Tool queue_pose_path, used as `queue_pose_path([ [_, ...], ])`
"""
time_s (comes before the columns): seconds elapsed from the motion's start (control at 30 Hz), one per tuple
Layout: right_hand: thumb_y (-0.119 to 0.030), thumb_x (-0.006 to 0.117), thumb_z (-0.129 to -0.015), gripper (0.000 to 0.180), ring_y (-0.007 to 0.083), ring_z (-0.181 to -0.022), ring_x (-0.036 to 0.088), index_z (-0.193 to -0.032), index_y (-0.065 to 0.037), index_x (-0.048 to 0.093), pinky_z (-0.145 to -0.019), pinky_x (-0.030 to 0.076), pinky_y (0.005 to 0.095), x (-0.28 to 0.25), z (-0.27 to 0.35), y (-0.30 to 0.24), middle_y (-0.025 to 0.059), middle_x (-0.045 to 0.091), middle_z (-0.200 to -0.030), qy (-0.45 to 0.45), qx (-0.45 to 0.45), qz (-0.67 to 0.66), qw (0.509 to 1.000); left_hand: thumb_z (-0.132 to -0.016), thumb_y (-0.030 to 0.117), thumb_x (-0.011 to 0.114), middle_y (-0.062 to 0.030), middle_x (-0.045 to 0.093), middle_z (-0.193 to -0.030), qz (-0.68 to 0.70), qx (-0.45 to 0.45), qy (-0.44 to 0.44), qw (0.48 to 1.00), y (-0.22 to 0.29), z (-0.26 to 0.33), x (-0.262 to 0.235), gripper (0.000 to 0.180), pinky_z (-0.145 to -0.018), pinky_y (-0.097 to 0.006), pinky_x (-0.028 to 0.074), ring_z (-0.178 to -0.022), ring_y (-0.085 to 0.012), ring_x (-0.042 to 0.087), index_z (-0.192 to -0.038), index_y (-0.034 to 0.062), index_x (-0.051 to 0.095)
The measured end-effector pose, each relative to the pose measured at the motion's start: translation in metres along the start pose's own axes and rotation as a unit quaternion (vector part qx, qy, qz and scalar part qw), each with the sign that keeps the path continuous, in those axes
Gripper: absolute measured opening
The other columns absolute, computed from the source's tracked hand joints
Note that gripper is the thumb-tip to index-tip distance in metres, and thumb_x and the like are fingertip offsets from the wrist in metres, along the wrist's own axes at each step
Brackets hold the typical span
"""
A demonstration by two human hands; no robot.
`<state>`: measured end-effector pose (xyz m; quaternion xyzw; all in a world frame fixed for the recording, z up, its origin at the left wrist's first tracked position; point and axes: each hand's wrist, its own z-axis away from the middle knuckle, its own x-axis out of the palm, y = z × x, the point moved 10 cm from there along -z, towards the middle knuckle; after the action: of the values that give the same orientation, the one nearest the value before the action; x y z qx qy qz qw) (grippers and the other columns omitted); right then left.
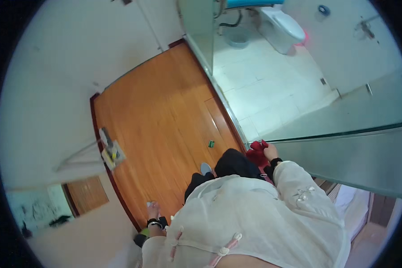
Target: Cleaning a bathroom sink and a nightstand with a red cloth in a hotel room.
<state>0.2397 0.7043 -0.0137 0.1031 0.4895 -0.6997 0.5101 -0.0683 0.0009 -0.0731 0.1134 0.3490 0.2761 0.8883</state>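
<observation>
My right hand (270, 152) is closed on a dark red cloth (257, 154), which hangs beside the edge of the glass partition. A black band circles that wrist, below a loose white sleeve. Low on the left, near the wall, is my left hand (153, 210). Its fingers look drawn together around a small pale thing that I cannot make out. A bracelet and a dark band sit on this wrist. On the wooden floor (165, 120) ahead of me lies a small green object (211, 144), apart from both hands.
A frosted glass panel (344, 154) stands at my right. Beyond the sill are a tiled bathroom floor (272, 96), a toilet (283, 31) and a translucent basin (237, 38). Against the left wall stands a small pale box (116, 163) with items inside. A mirror (44, 210) is lower left.
</observation>
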Motion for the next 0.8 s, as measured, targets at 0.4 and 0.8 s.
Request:
queue_pose_path([
  [0.4, -0.009, 0.046, -0.07, 0.024, 0.0418, -0.085, 0.055, -0.087, -0.004, 0.062, -0.076, 0.044, 0.0476, -0.025, -0.096, -0.02, 0.0247, 0.059, -0.084, 0.176, 0.088, -0.013, 0.98, -0.083, 0.024, 0.058, -0.0114, 0.062, -0.089, -0.091, 0.23, -0.161, 0.956, 0.441, -0.102, 0.114, 0.037, -0.071, -0.028, 0.046, -0.079, -0.0166, 0.059, -0.112, 0.0012, 0.055],
  [0.8, -0.021, 0.052, -0.078, 0.028, 0.0399, -0.087, 0.057, -0.094, 0.0, 0.06, -0.074, 0.045, 0.0437, -0.062, -0.099, 0.049, 0.024, 0.06, -0.089, 0.288, 0.27, -0.193, 0.898, -0.081, 0.027, 0.061, -0.0168, 0.061, -0.095, -0.279, 0.323, -0.173, 0.888, 0.707, -0.121, 0.18, 0.043, -0.076, -0.032, 0.046, -0.087, -0.0241, 0.06, -0.117, 0.0054, 0.052],
])
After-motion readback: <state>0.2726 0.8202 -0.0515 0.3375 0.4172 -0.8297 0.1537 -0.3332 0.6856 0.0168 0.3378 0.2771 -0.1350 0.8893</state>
